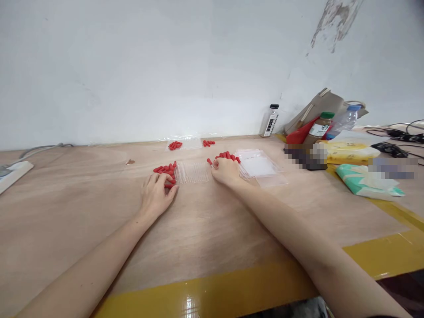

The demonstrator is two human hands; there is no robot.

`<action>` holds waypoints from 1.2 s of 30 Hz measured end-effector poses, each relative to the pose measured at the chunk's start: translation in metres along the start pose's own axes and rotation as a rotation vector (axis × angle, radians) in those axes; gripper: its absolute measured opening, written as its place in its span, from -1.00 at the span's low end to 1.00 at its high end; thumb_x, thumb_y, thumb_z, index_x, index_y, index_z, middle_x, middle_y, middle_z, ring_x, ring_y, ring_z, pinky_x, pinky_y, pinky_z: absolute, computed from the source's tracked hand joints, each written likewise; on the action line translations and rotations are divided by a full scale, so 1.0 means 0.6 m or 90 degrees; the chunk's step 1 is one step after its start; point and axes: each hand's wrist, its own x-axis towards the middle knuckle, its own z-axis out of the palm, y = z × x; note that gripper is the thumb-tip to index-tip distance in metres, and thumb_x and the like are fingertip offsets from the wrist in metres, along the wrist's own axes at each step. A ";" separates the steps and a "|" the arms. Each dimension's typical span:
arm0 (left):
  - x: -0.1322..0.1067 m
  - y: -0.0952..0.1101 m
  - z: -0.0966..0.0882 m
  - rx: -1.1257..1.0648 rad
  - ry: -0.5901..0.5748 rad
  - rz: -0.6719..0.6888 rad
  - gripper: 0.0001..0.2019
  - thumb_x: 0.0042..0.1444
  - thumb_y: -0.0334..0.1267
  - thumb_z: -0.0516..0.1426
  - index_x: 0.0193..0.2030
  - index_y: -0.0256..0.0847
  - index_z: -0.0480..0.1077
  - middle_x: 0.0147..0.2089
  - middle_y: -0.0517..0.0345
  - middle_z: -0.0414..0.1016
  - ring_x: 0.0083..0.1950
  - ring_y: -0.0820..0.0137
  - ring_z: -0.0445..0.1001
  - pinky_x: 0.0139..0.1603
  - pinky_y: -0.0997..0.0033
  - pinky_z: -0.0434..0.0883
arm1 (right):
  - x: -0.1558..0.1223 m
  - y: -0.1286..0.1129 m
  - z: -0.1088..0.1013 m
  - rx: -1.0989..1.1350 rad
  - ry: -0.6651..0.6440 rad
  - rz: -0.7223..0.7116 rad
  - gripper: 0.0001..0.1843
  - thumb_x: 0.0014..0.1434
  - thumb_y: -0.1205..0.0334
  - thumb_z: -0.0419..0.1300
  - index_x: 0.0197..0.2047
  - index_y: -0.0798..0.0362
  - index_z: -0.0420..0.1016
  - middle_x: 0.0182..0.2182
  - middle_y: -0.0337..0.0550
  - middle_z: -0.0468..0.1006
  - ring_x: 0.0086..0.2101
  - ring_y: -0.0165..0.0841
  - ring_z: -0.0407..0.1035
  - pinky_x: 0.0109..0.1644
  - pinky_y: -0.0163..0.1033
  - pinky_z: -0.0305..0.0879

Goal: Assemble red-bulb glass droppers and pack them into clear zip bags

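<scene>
A clear ribbed plastic tray [192,172] lies on the wooden table [205,225] between my hands. My left hand [156,193] rests palm down just left of it, fingers closed over red capsules from a small pile [164,168]. My right hand [225,170] sits at the tray's right end, fingers curled, pinching a red capsule [209,161]. A row of red capsules [228,155] lies just behind that hand. Two more small heaps of red capsules [175,145] [208,142] lie farther back, one on a clear bag.
A stack of clear plastic bags [260,167] lies right of my right hand. At the right stand bottles [270,120], a brown bottle [318,129], a paper bag [323,106], tissue packs [366,182] and cables [397,140]. A power strip [13,173] lies far left. Yellow tape edges the table front.
</scene>
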 end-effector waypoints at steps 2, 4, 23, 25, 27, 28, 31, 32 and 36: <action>0.001 -0.006 -0.004 0.033 0.010 -0.008 -0.80 -0.03 -0.11 0.12 -0.33 -0.18 0.32 -0.30 0.07 0.33 -0.16 0.18 0.31 -0.11 0.21 0.24 | 0.008 -0.007 0.014 -0.019 0.012 0.017 -0.72 0.13 0.16 -0.05 -0.33 0.08 0.44 -0.36 -0.05 0.53 -0.27 -0.22 0.37 -0.19 -0.15 0.04; 0.002 -0.011 -0.006 0.046 0.015 -0.008 -0.78 -0.04 -0.08 0.12 -0.34 -0.18 0.32 -0.31 0.08 0.33 -0.16 0.18 0.30 -0.12 0.23 0.24 | 0.013 -0.009 0.024 -0.027 0.012 0.029 -0.74 0.12 0.20 -0.04 -0.29 0.09 0.43 -0.35 -0.03 0.52 -0.26 -0.22 0.37 -0.17 -0.13 0.01; 0.006 -0.027 0.012 -0.077 0.014 0.101 -0.84 0.07 -0.18 0.10 -0.33 -0.21 0.42 -0.29 0.09 0.32 -0.21 0.30 0.33 -0.20 0.33 0.32 | 0.025 -0.053 0.030 -0.020 -0.121 0.096 -0.76 0.00 0.25 0.07 -0.27 0.14 0.45 -0.26 0.08 0.51 -0.26 -0.22 0.40 -0.16 -0.13 0.08; 0.006 -0.023 0.012 -0.129 0.022 0.126 -0.84 0.10 -0.22 0.06 -0.28 -0.23 0.39 -0.26 0.09 0.34 -0.21 0.34 0.36 -0.20 0.37 0.34 | 0.031 -0.055 0.030 -0.015 -0.136 0.110 -0.76 -0.03 0.28 0.08 -0.27 0.14 0.46 -0.27 0.08 0.52 -0.26 -0.22 0.41 -0.17 -0.14 0.11; 0.004 -0.017 0.010 -0.166 0.020 0.151 -0.85 0.14 -0.26 0.02 -0.24 -0.22 0.36 -0.23 0.09 0.37 -0.20 0.36 0.38 -0.18 0.38 0.35 | 0.034 -0.056 0.029 -0.012 -0.146 0.113 -0.77 -0.03 0.28 0.08 -0.29 0.13 0.47 -0.29 0.06 0.53 -0.26 -0.21 0.41 -0.15 -0.13 0.11; 0.003 -0.013 0.009 -0.184 0.017 0.161 -0.86 0.15 -0.28 0.00 -0.22 -0.22 0.35 -0.22 0.08 0.39 -0.18 0.36 0.39 -0.17 0.38 0.35 | 0.034 -0.056 0.028 -0.011 -0.149 0.111 -0.78 -0.02 0.28 0.07 -0.31 0.12 0.48 -0.30 0.05 0.53 -0.26 -0.21 0.41 -0.14 -0.12 0.10; -0.005 0.002 0.005 -0.257 -0.004 0.172 -0.86 0.16 -0.32 -0.01 -0.19 -0.22 0.32 -0.17 0.07 0.43 -0.12 0.36 0.41 -0.13 0.37 0.37 | 0.028 -0.058 0.020 -0.010 -0.154 0.096 -0.79 0.00 0.28 0.05 -0.33 0.13 0.48 -0.30 0.06 0.53 -0.26 -0.20 0.41 -0.14 -0.11 0.10; -0.008 0.007 0.004 -0.291 -0.010 0.167 -0.86 0.15 -0.32 -0.01 -0.18 -0.23 0.32 -0.16 0.06 0.43 -0.12 0.37 0.42 -0.12 0.38 0.38 | 0.023 -0.057 0.015 -0.010 -0.153 0.087 -0.78 0.02 0.27 0.04 -0.33 0.13 0.47 -0.30 0.07 0.53 -0.26 -0.18 0.41 -0.15 -0.11 0.11; -0.015 0.024 0.001 -0.381 -0.001 0.124 -0.90 0.10 -0.28 0.06 -0.33 -0.25 0.35 -0.22 0.07 0.45 -0.23 0.41 0.45 -0.21 0.43 0.44 | -0.007 -0.031 -0.011 0.008 -0.118 0.014 -0.71 0.14 0.22 -0.07 -0.25 0.18 0.40 -0.26 0.11 0.50 -0.23 -0.18 0.38 -0.23 -0.17 0.13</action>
